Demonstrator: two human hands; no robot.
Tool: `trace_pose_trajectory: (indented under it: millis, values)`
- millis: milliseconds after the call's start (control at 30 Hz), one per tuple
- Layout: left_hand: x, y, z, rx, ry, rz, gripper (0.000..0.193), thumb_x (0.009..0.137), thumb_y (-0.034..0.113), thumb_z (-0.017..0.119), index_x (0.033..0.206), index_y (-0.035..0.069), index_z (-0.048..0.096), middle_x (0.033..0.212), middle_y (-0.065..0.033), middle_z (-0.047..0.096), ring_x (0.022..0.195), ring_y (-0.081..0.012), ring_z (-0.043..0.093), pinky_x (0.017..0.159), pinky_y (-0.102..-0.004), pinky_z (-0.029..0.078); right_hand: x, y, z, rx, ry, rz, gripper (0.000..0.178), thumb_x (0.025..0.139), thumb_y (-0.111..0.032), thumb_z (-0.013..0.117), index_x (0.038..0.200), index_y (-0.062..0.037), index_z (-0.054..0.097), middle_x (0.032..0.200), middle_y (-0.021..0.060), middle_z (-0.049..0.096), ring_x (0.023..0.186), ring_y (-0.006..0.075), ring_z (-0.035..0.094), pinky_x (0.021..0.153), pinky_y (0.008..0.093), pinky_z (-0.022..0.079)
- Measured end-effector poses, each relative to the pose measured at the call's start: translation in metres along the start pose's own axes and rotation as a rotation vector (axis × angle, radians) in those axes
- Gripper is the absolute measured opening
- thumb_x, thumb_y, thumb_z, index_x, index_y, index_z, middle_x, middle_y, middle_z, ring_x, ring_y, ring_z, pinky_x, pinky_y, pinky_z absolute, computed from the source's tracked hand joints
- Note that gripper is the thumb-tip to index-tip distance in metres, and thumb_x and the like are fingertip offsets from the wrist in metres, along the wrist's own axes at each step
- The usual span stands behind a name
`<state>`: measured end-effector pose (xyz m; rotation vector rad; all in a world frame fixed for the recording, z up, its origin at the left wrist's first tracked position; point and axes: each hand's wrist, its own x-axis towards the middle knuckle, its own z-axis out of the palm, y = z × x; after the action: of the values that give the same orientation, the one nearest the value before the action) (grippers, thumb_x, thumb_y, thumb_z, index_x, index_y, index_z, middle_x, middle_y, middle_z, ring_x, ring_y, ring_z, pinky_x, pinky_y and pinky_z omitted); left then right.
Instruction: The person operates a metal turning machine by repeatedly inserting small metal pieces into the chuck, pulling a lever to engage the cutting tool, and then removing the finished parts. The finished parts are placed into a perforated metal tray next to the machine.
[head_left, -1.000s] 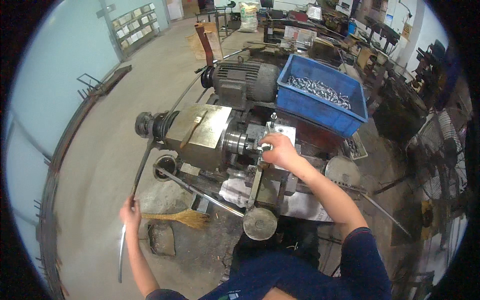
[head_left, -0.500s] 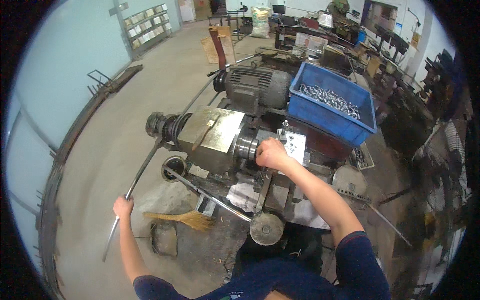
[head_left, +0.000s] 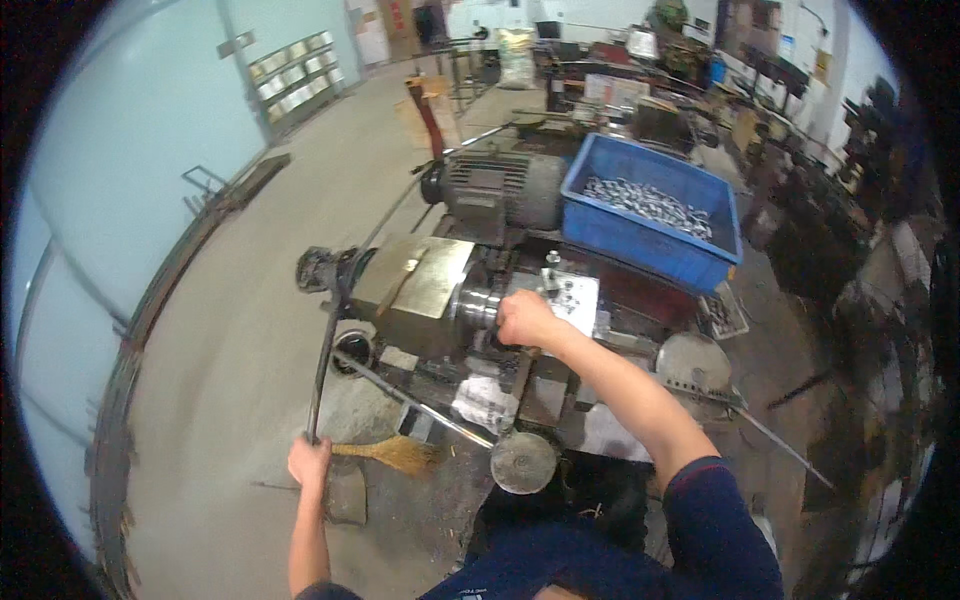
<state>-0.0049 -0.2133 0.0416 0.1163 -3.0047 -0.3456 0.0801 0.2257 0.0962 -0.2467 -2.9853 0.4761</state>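
Note:
My left hand is wrapped round the lower end of a long metal lever. The lever rises to the dark round end of a lathe-like machine's headstock. My right hand is closed in front of the shiny steel chuck. Whatever its fingers hold there is hidden behind the knuckles. Just beyond that hand lies a pale metal plate with small dark pieces on it. On top of the headstock, a brush-like tool with a thin handle rests on a brass-coloured cover.
Behind the machine a blue crate holds many small shiny metal parts, beside an electric motor. A round handwheel and a second bar are close to my body. A straw broom lies on the floor at left.
My left hand has swung the lever to the right and toward the machine, so it now stands steeper. The right hand stays closed at the chuck. The view has shifted slightly.

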Motion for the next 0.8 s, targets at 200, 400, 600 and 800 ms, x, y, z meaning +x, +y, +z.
trace_pose_trajectory:
  millis: [200, 400, 600, 800]
  values:
    - [-0.013, 0.008, 0.001, -0.085, 0.029, 0.095, 0.036, 0.066, 0.035, 0.063, 0.080, 0.002, 0.058, 0.080, -0.0201, 0.061, 0.080, -0.0378, 0.059, 0.071, -0.0455, 0.045, -0.028, 0.013, -0.030, -0.089, 0.160, 0.082, 0.021, 0.052, -0.021, 0.061, 0.065, -0.0045, 0.066, 0.067, 0.0182, 0.062, 0.068, 0.0351, 0.061, 0.066, 0.0397, 0.051]
    - [-0.007, 0.012, -0.002, -0.049, -0.022, 0.148, 0.036, 0.067, 0.029, 0.066, 0.088, 0.001, 0.057, 0.079, -0.0191, 0.061, 0.078, -0.0375, 0.059, 0.069, -0.0431, 0.046, -0.081, 0.089, -0.129, -0.068, 0.584, 0.202, 0.042, 0.055, -0.017, 0.060, 0.097, -0.0107, 0.065, 0.107, 0.0221, 0.056, 0.092, 0.0385, 0.057, 0.079, 0.0402, 0.047]
    - [-0.025, 0.063, -0.041, 0.184, 0.070, 0.691, 0.040, 0.071, 0.023, 0.067, 0.102, 0.001, 0.056, 0.076, -0.0159, 0.062, 0.069, -0.0315, 0.061, 0.063, -0.0411, 0.048, -0.149, 0.102, -0.121, 0.157, 0.421, 0.225, 0.046, 0.055, -0.016, 0.060, 0.100, -0.0077, 0.063, 0.104, 0.0168, 0.058, 0.091, 0.0333, 0.057, 0.081, 0.0387, 0.046]
    - [-0.062, 0.143, -0.034, -0.089, -0.327, 1.139, 0.040, 0.072, 0.026, 0.065, 0.107, 0.008, 0.057, 0.082, -0.0163, 0.062, 0.070, -0.0311, 0.060, 0.063, -0.0399, 0.047, -0.281, 0.122, -0.076, 0.181, 0.400, 0.461, 0.040, 0.055, -0.015, 0.061, 0.094, -0.0056, 0.065, 0.080, 0.0145, 0.064, 0.076, 0.0276, 0.062, 0.071, 0.0341, 0.049]
